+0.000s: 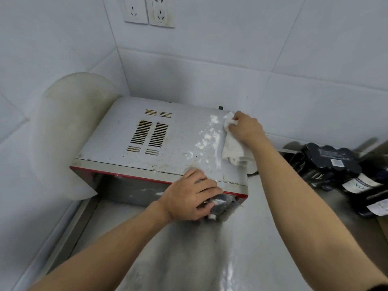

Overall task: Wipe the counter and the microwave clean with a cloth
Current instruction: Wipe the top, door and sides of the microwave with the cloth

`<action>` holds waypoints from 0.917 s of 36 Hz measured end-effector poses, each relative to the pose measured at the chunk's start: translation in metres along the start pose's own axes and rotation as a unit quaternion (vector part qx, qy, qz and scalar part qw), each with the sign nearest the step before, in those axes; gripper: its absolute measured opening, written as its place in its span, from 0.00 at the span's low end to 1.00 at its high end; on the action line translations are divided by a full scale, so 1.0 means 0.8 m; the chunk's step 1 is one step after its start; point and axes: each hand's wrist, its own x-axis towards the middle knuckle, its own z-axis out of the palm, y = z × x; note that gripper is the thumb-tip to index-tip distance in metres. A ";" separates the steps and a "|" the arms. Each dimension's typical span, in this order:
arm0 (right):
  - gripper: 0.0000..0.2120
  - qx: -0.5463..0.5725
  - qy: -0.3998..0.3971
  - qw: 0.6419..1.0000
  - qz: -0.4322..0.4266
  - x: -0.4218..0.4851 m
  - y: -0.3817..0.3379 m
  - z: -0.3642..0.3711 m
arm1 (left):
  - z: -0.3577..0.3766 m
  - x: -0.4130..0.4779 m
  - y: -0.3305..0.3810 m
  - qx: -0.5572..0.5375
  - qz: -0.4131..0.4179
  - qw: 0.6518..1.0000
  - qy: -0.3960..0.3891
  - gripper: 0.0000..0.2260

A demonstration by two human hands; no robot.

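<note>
Tiled corner, steel surface (pixel 189 259). Grey microwave (pixel 126 143) with red trim sits at the back, top stained, white smears (pixel 206 135) near its right edge. Right hand (pixel 246 129) fingers grip the white cloth (pixel 231 148) there; left hand (pixel 186 198) fingers clasp the front right corner. Dark bottle pack (pixel 327 164) on the right, round white board (pixel 63 127) on the left.

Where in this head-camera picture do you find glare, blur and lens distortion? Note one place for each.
Head view: glare streaks the steel counter near the bottom edge. Head view: the dark bottles at the right are smeared by blur, while the right hand gripping the cloth on the microwave stays fairly sharp. Head view: the wide lens bows the wall tiles' joints.
</note>
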 end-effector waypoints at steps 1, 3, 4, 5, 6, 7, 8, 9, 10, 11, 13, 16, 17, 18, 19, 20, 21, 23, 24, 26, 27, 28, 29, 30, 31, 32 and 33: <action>0.09 -0.012 -0.020 1.000 -0.009 -0.010 0.005 -0.001 | 0.001 0.000 -0.001 0.001 0.001 1.000 0.001 0.14; 0.05 -0.043 -0.054 0.997 -0.019 -0.032 0.018 -0.002 | 0.002 -0.001 -0.002 0.001 0.001 1.000 0.000 0.14; 0.05 -0.051 -0.065 0.996 -0.022 -0.040 0.022 -0.004 | 0.003 -0.002 -0.002 0.001 0.001 1.000 -0.001 0.14; 0.05 -0.047 -0.068 0.996 -0.020 -0.044 0.025 -0.005 | 0.003 -0.002 -0.002 0.003 0.000 1.000 -0.002 0.15; 0.04 -0.030 -0.064 0.997 -0.013 -0.044 0.026 -0.006 | 0.003 -0.002 -0.002 0.002 -0.003 1.000 -0.004 0.15; 0.04 -0.008 -0.051 0.999 -0.004 -0.041 0.024 -0.006 | 0.003 -0.002 -0.001 -0.001 -0.004 1.000 -0.006 0.15; 0.04 0.010 -0.028 1.000 0.001 -0.035 0.021 -0.005 | 0.001 -0.002 -0.001 -0.003 -0.005 1.000 -0.008 0.15; 0.04 0.021 -0.002 1.000 0.001 -0.028 0.018 -0.003 | 0.000 -0.002 -0.001 -0.005 -0.005 1.000 -0.011 0.15; 0.05 0.028 0.023 0.999 0.000 -0.021 0.015 -0.003 | -0.001 -0.001 -0.001 -0.006 -0.006 1.000 -0.013 0.15; 0.05 0.035 0.042 0.998 0.001 -0.015 0.013 -0.002 | -0.001 0.000 0.000 -0.007 -0.007 1.000 -0.015 0.15; 0.06 0.047 0.048 0.998 0.004 -0.006 0.011 -0.001 | -0.002 0.000 0.001 -0.008 -0.011 1.000 -0.016 0.15; 0.04 0.051 0.016 0.998 0.015 -0.017 0.013 -0.007 | -0.001 -0.001 0.003 -0.010 -0.015 1.000 -0.012 0.14; 0.04 0.049 -0.005 0.999 0.013 -0.025 0.014 -0.011 | 0.000 -0.001 0.002 -0.010 -0.015 1.000 -0.011 0.14; 0.04 0.045 -0.028 0.999 0.008 -0.036 0.015 -0.015 | 0.000 -0.001 0.002 -0.008 -0.014 1.000 -0.010 0.14; 0.04 0.037 -0.050 0.998 0.001 -0.050 0.017 -0.017 | 0.001 -0.002 0.001 -0.006 -0.012 1.000 -0.010 0.14; 0.05 0.031 -0.068 0.997 -0.005 -0.066 0.022 -0.017 | 0.002 -0.002 0.000 -0.004 -0.010 1.000 -0.008 0.15; 0.05 0.032 -0.078 0.996 -0.009 -0.083 0.028 -0.014 | 0.003 -0.002 0.000 -0.005 -0.008 1.000 -0.008 0.15; 0.07 0.051 -0.068 0.996 -0.010 -0.115 0.041 -0.003 | 0.005 -0.004 0.000 -0.006 -0.007 1.000 -0.009 0.15; 0.07 0.058 -0.056 0.997 -0.007 -0.126 0.046 0.001 | 0.005 -0.004 0.000 -0.005 -0.008 1.000 -0.010 0.15; 0.08 0.064 -0.039 0.997 0.005 -0.130 0.048 0.005 | 0.005 -0.004 0.000 -0.003 -0.010 1.000 -0.014 0.15; 0.08 0.060 -0.038 0.997 0.013 -0.126 0.045 0.004 | 0.004 -0.003 -0.001 -0.002 -0.011 1.000 -0.016 0.15; 0.07 0.051 -0.041 0.998 0.016 -0.123 0.040 0.002 | 0.003 -0.003 -0.001 -0.001 -0.011 1.000 -0.017 0.15; 0.07 0.037 -0.044 0.998 0.016 -0.122 0.035 0.000 | 0.003 -0.003 -0.001 0.001 -0.010 1.000 -0.019 0.15; 0.07 0.024 -0.045 0.999 0.011 -0.122 0.031 -0.002 | 0.003 -0.004 0.000 0.003 -0.010 1.000 -0.021 0.15; 0.07 0.012 -0.045 0.999 0.008 -0.124 0.028 -0.003 | 0.002 -0.004 0.000 0.006 -0.010 1.000 -0.021 0.15; 0.06 0.001 -0.051 0.999 0.005 -0.131 0.025 -0.004 | 0.003 -0.005 0.000 0.008 -0.009 1.000 -0.021 0.15; 0.06 -0.013 -0.065 0.998 0.005 -0.142 0.023 -0.005 | 0.003 -0.005 0.000 0.009 -0.009 1.000 -0.021 0.15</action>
